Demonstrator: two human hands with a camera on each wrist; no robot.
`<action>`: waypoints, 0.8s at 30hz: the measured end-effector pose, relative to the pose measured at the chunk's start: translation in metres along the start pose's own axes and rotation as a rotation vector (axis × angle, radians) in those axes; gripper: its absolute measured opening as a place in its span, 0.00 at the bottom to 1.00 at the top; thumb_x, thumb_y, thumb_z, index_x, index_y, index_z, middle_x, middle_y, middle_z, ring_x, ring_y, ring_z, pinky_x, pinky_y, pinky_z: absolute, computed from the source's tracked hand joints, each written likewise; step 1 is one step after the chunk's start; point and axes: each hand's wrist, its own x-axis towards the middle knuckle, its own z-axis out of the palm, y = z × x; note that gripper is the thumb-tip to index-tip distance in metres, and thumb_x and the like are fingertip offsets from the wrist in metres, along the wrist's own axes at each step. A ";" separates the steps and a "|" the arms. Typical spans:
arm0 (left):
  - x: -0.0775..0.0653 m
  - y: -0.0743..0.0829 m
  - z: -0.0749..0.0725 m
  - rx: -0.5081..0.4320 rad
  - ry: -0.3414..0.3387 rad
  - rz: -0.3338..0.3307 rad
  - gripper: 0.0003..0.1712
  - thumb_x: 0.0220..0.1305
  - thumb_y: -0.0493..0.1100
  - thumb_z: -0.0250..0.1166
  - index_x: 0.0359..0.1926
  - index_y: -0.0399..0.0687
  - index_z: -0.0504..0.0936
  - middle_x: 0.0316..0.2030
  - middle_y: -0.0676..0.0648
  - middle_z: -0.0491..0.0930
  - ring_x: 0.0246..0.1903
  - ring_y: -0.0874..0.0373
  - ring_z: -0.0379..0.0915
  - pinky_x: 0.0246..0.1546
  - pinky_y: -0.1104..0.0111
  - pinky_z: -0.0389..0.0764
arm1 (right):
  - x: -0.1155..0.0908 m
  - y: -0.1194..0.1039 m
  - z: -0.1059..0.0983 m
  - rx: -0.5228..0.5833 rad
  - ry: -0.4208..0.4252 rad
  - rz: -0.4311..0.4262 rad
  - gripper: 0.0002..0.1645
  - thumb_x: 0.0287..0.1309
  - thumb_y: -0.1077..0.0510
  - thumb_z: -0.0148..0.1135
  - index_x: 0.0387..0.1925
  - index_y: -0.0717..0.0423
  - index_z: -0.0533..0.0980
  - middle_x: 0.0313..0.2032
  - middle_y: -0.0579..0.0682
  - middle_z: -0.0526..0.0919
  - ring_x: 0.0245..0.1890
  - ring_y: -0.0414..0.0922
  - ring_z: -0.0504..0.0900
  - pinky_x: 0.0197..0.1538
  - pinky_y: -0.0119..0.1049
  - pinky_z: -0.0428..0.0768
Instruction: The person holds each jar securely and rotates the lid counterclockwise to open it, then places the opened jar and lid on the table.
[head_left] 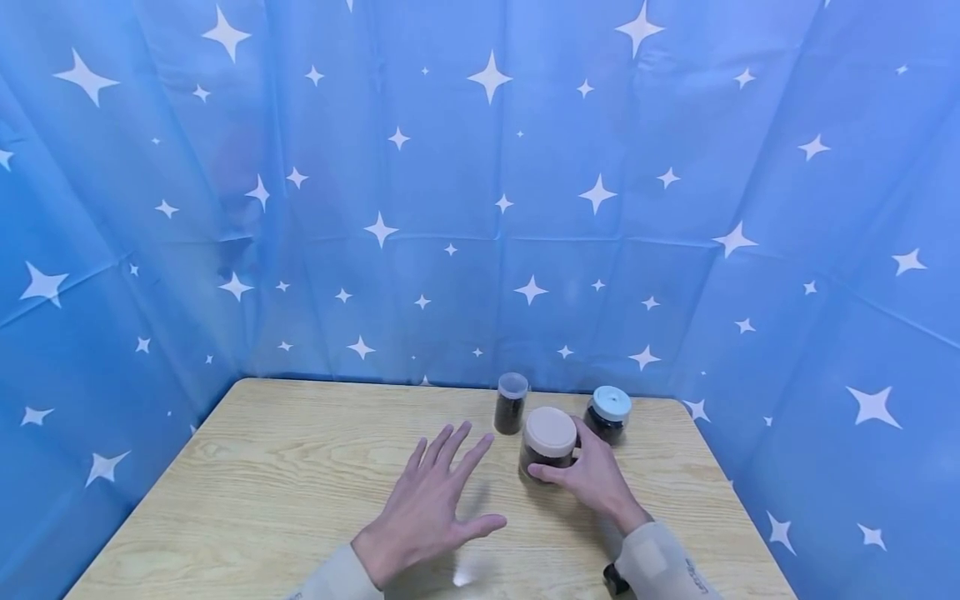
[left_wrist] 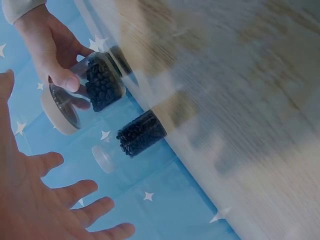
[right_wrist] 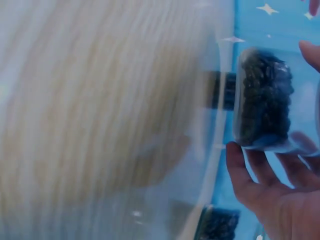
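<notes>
My right hand (head_left: 592, 477) holds a clear jar with a pale pinkish-white lid (head_left: 550, 433), thumb on the near side and fingers on the far side. Dark beans (right_wrist: 265, 97) fill the jar's lower part, and its base is close over the table. To the left, my left hand (head_left: 423, 507) hovers above the table with fingers spread, nothing in it. Behind the held jar, a slim clear jar (head_left: 510, 408) of dark beans stands upright with a translucent lid. A third dark-filled jar with a light blue lid (head_left: 611, 403) stands just beyond my right hand.
The wood-grain table (head_left: 300, 450) ends at a blue curtain (head_left: 442, 183) with white stars, which hangs behind and along both sides. A small black object (head_left: 615, 579) shows beside the right sleeve (head_left: 660, 558).
</notes>
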 end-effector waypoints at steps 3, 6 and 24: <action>0.002 0.003 -0.001 0.011 0.008 0.010 0.61 0.74 0.88 0.60 0.96 0.69 0.56 0.93 0.42 0.61 0.90 0.36 0.62 0.85 0.31 0.71 | -0.002 -0.004 -0.001 0.007 0.003 -0.011 0.62 0.55 0.35 0.94 0.83 0.48 0.72 0.73 0.52 0.87 0.76 0.56 0.85 0.79 0.67 0.82; 0.003 0.006 -0.004 0.013 0.023 0.022 0.61 0.74 0.87 0.61 0.96 0.68 0.57 0.93 0.43 0.61 0.90 0.37 0.62 0.85 0.33 0.73 | -0.005 -0.009 -0.001 0.011 -0.001 -0.022 0.62 0.54 0.34 0.94 0.83 0.46 0.72 0.72 0.51 0.88 0.75 0.55 0.85 0.78 0.66 0.82; 0.013 0.017 -0.015 0.022 0.110 0.091 0.61 0.74 0.84 0.67 0.96 0.71 0.55 0.90 0.43 0.66 0.85 0.38 0.72 0.73 0.39 0.87 | -0.028 -0.037 0.003 0.033 -0.013 -0.118 0.57 0.48 0.38 0.97 0.75 0.45 0.77 0.63 0.44 0.91 0.66 0.46 0.88 0.71 0.57 0.85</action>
